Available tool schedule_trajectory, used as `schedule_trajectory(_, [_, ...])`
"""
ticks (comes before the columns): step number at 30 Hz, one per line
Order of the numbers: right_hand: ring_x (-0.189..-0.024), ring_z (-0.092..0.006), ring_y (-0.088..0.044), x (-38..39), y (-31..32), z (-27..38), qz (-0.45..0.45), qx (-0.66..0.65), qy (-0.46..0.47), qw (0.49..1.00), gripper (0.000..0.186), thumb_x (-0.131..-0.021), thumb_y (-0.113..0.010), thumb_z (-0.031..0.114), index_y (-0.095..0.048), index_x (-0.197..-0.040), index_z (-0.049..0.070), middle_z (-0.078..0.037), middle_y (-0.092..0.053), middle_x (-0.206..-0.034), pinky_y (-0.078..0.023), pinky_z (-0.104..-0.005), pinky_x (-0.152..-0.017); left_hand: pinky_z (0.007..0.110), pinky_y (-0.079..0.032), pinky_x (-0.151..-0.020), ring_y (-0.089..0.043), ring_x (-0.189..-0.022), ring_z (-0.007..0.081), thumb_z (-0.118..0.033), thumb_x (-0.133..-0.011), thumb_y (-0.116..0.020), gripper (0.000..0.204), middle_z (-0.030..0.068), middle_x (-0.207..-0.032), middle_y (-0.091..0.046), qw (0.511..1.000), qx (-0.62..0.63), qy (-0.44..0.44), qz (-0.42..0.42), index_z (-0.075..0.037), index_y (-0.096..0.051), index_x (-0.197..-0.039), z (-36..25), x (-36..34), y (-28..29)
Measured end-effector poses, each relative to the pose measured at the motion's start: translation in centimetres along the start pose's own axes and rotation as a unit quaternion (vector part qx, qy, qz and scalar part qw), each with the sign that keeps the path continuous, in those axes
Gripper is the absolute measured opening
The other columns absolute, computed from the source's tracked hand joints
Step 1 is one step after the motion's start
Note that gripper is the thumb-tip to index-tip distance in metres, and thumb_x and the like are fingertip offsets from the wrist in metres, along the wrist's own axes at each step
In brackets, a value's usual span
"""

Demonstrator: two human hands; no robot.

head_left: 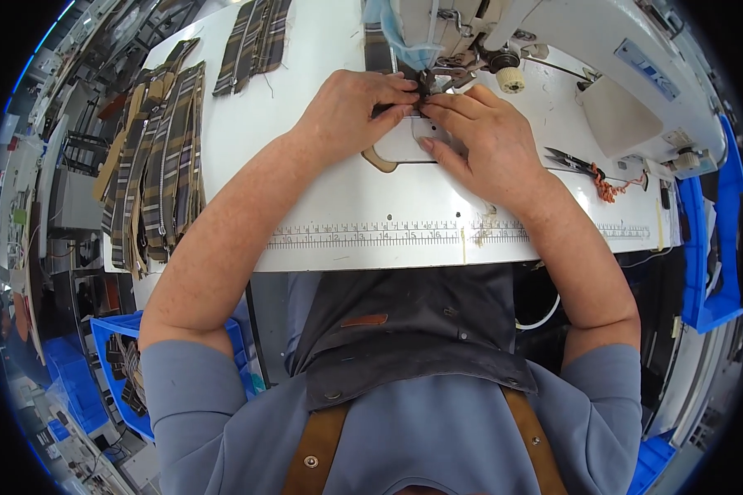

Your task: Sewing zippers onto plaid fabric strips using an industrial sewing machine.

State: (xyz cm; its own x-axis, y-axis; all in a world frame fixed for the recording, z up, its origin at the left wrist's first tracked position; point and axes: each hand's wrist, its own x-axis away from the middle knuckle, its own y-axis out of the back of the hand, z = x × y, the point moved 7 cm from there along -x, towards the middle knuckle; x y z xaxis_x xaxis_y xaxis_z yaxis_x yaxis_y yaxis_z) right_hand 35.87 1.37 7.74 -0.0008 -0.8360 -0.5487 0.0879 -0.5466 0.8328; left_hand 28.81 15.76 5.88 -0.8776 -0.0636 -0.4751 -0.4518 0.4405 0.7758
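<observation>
My left hand [351, 107] is closed at the needle area of a white sewing machine [636, 74], thumb and fingertips pinching a dark piece of fabric [423, 87]. From the right, my right hand [489, 140] presses its bent fingers together on the same piece, close by the presser foot [450, 76]. Fingers hide most of the fabric. Behind the left hand, a brown plaid strip [378, 49] lies on the table; whether it joins the held piece I cannot tell. A light blue sheet-like thing [404, 45] hangs beside the needle.
Plaid strips with zippers [169, 157] are stacked at the table's left edge, more plaid pieces [254, 41] farther back. Scissors [575, 161] with an orange cord lie right of my right hand. Blue bins [706, 247] stand beside the table. A ruler scale [371, 236] runs along its front.
</observation>
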Motion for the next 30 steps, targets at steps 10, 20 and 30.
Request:
schedule_trajectory(10, [-0.098, -0.0269, -0.065, -0.7, 0.5, 0.6, 0.016, -0.023, 0.006, 1.000, 0.030, -0.082, -0.077, 0.020, -0.075, -0.106, 0.002, -0.007, -0.073, -0.110, -0.055, -0.0388, -0.084, 0.043, -0.047, -0.102, -0.057, -0.124, 0.0293, -0.061, -0.080, -0.078, 0.070, 0.0128, -0.128, -0.062, 0.907, -0.218, 0.344, -0.110, -0.005, -0.072, -0.122, 7.4, -3.4, 2.3])
schedule_trajectory(20, [-0.103, -0.0296, -0.064, -0.9, 0.2, 0.9, 0.032, -0.037, 0.009, 0.999, 0.033, -0.083, -0.076, 0.017, -0.072, -0.112, 0.000, -0.011, -0.070, -0.116, -0.054, -0.0391, -0.088, 0.044, -0.054, -0.096, -0.068, -0.109, 0.0365, -0.044, -0.083, -0.080, 0.048, 0.0201, -0.113, -0.072, 0.907, -0.018, 0.386, -0.164, -0.003, -0.074, -0.107, 10.2, -4.5, 2.6])
schedule_trajectory(30, [-0.107, -0.0311, -0.063, -0.5, 0.0, 0.7, 0.044, -0.045, -0.004, 0.998, 0.034, -0.085, -0.074, 0.015, -0.071, -0.115, -0.001, -0.012, -0.069, -0.119, -0.054, -0.0401, -0.091, 0.042, -0.051, -0.100, -0.064, -0.120, 0.0257, -0.072, -0.069, -0.082, 0.078, 0.0105, -0.129, -0.067, 0.801, -0.340, 0.459, -0.178, -0.011, -0.074, -0.117, 17.5, 6.5, 20.0])
